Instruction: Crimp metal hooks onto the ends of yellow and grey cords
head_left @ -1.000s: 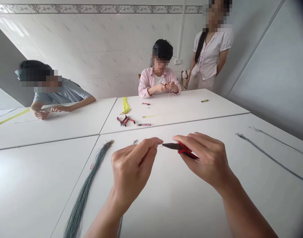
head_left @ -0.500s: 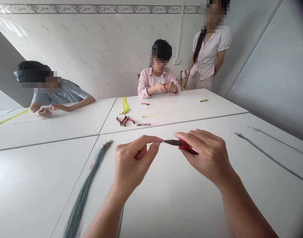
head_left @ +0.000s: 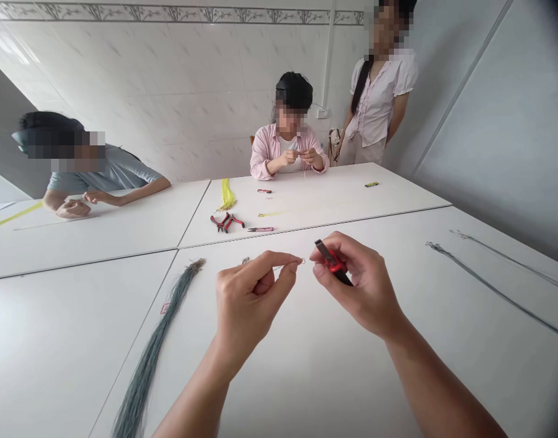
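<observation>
My left hand (head_left: 251, 298) pinches a small thin metal hook (head_left: 303, 261) between thumb and forefinger, its curved end poking out past the fingertips. A fine line seems to run back from it under the fingers. My right hand (head_left: 356, 280) is wrapped round pliers with red and black handles (head_left: 337, 267). Their dark jaws point up and to the left, apart from the hook. Left of my left hand lies a long bundle of grey-green lines (head_left: 155, 340) with small metal ends gathered at the top.
Thinner bundles of grey lines (head_left: 479, 280) lie on the right of the white table (head_left: 334, 377). Farther off are more red-handled pliers (head_left: 227, 222), pink snips (head_left: 261, 229), yellow lines (head_left: 227, 194) and a yellow cutter (head_left: 371, 184). Two people sit across the table; another person stands behind.
The pliers have come off the hook at my left fingertips and turned upward in my right hand. My left hand keeps its pinch. The whole view has shifted slightly.
</observation>
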A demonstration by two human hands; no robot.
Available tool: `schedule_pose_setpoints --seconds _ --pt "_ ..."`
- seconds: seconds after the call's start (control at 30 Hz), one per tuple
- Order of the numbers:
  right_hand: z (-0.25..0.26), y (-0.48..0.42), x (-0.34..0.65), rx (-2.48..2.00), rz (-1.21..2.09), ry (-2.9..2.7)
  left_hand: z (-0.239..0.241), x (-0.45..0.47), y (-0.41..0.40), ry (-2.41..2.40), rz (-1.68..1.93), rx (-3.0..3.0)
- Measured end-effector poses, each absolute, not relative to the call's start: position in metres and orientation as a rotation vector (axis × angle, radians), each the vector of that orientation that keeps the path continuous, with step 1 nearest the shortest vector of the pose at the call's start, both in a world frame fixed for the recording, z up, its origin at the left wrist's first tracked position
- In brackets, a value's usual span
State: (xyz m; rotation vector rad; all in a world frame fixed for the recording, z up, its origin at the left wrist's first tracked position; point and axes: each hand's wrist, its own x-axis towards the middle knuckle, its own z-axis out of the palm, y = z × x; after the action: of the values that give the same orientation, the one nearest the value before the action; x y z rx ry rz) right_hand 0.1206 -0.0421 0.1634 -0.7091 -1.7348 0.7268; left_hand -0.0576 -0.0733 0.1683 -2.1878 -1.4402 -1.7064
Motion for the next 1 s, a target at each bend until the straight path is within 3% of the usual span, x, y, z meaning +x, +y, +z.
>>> schedule_pose_setpoints --seconds 1.0 --pt "0.1607 -0.0470 0.1145 -0.660 0.929 -1.669 0.1703 -0.0522 -0.0782 -1.321 -1.614 -2.237"
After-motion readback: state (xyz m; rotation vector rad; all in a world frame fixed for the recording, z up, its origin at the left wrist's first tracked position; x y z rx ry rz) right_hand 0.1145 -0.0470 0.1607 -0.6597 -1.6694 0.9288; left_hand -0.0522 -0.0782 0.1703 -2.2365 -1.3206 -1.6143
